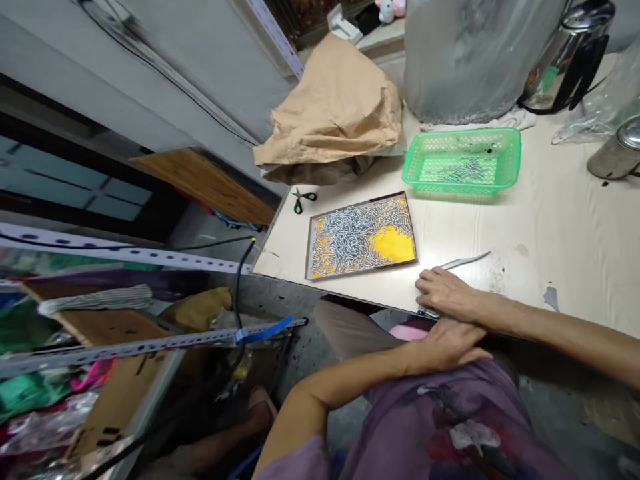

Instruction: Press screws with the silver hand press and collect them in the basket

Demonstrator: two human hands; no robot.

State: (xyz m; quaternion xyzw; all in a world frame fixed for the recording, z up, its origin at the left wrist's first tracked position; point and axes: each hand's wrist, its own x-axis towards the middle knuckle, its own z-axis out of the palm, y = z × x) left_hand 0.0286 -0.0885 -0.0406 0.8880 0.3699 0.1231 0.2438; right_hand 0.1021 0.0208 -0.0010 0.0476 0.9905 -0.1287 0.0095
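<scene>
My right hand (pixel 447 293) rests at the table's front edge with its fingers curled. Small shiny metal bits (pixel 427 311) show beneath the fingertips; what the fingers hold is mostly hidden. A slim, pointed metal tool, like tweezers (pixel 466 261), sticks out from behind that hand along the tabletop. My left hand (pixel 450 343) lies just below the right one, near my lap, fingers stretched and thumb apart, with no object visible in it. Left of the hands, a shallow tray (pixel 361 271) with a yellow bottom (pixel 394 245) bears many small metal pins (pixel 350 233).
A green plastic basket (pixel 460 187) holds more pins. Small dark-handled scissors (pixel 302 199) lie by the table's left edge. Behind are crumpled brown paper (pixel 335 107), a grey plastic bag (pixel 465 60) and a kettle (pixel 565 60). A metal cup (pixel 617 150) stands right.
</scene>
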